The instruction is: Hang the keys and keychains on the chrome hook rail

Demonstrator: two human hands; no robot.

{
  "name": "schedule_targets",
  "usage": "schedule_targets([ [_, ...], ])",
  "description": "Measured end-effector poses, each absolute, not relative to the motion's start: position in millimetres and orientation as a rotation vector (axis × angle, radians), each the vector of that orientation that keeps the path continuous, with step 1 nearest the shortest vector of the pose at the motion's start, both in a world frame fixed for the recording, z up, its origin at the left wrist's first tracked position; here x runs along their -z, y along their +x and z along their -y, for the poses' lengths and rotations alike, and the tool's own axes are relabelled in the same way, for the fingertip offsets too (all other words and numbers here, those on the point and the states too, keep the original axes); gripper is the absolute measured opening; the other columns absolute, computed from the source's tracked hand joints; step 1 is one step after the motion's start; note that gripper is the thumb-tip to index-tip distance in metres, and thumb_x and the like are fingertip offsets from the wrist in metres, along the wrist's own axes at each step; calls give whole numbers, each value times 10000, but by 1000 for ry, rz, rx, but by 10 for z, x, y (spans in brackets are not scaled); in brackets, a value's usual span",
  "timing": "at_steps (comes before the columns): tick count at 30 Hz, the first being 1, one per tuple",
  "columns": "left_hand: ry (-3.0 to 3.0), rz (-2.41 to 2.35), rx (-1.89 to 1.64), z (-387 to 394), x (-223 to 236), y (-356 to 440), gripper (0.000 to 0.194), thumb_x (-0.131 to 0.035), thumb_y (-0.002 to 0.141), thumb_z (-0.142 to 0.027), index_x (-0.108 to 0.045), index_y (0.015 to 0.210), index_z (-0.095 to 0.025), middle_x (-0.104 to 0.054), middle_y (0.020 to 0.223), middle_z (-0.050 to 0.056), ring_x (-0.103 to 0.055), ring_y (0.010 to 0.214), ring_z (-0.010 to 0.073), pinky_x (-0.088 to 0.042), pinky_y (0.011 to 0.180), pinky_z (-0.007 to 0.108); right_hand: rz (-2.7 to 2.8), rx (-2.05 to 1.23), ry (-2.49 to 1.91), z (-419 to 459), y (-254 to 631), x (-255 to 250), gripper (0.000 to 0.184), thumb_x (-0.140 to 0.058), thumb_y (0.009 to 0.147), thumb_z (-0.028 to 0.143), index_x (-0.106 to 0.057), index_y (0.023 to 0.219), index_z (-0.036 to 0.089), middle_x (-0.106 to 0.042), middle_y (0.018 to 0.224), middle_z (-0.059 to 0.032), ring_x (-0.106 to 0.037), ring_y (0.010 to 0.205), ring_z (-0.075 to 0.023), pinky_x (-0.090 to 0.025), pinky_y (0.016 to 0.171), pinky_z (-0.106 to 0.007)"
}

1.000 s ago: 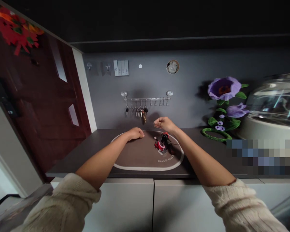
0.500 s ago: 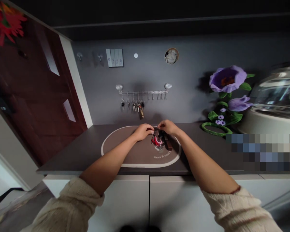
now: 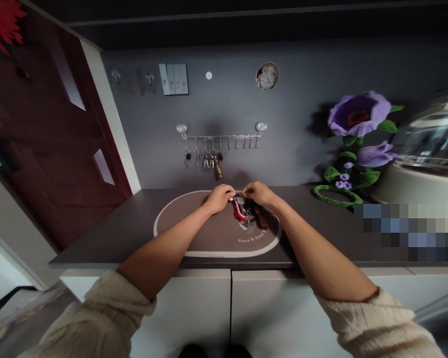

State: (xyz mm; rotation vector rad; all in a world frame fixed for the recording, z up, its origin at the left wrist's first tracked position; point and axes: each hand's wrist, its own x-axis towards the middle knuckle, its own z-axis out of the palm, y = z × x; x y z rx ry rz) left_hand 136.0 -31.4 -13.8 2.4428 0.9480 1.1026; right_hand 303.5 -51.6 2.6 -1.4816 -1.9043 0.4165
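My left hand (image 3: 219,199) is closed in a pinch at the upper end of a pink and red key strap (image 3: 240,216). Opposite it, the fingertips of my right hand (image 3: 260,193) pinch at the top of a bunch of keys (image 3: 241,200); the exact piece between them is too small to make out. A dark brown fob (image 3: 261,222) lies below my right hand, and metal parts (image 3: 248,224) rest by the strap's lower end. All of this is on a brown oval mat (image 3: 197,223) with a white border.
A clear hook rail (image 3: 224,136) on the wall carries several hanging keys (image 3: 206,160) on its left half. Purple artificial flowers (image 3: 358,117) and a large appliance (image 3: 425,174) with a clear cover stand right on the dark counter (image 3: 112,223). A dark red door (image 3: 59,164) is at left.
The pink and red strap has been drawn up towards my left hand and hangs straighter. My hands stay close together over the mat; the camera view has shifted slightly.
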Motion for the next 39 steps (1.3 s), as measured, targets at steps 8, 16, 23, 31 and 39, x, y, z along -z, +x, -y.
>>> schedule_targets([
  [8,1709,-847,-1116,282,188,1397,81,-438,749,-166,-496,716,-120,-565,740,34,-521,641,86,-446,666,274,1936,-375,-1499,505,3026,-9,93,-548,629,177,-629,669,152,-625,633,-16,-529,580,-102,-377,559,-189],
  [16,1415,-747,-1167,301,130,1360,46,-484,749,-161,-496,733,-119,-556,744,29,-530,658,77,-477,711,347,1976,-369,-1523,520,3015,-31,117,-548,640,195,-628,707,141,-633,676,-20,-539,611,-101,-385,584,-185],
  [23,1318,-660,-1203,300,118,1345,77,-521,731,-190,-521,725,-113,-563,751,35,-524,648,73,-470,740,389,1966,-392,-1528,532,3003,-52,108,-544,635,171,-625,699,140,-628,671,-23,-525,601,-98,-379,584,-189],
  [31,1253,-639,-1232,332,42,1335,89,-541,715,-196,-537,705,-108,-565,736,36,-520,617,64,-462,743,390,1834,-442,-1449,559,2986,-54,91,-538,634,178,-610,678,143,-595,617,-5,-488,561,-90,-366,568,-202],
  [39,1277,-587,-1237,326,-21,1299,148,-585,667,-255,-561,726,-121,-584,788,53,-534,653,87,-453,716,343,1650,-605,-1086,581,2868,-119,227,-527,683,314,-571,824,142,-591,792,-38,-516,705,-108,-395,683,-246],
])
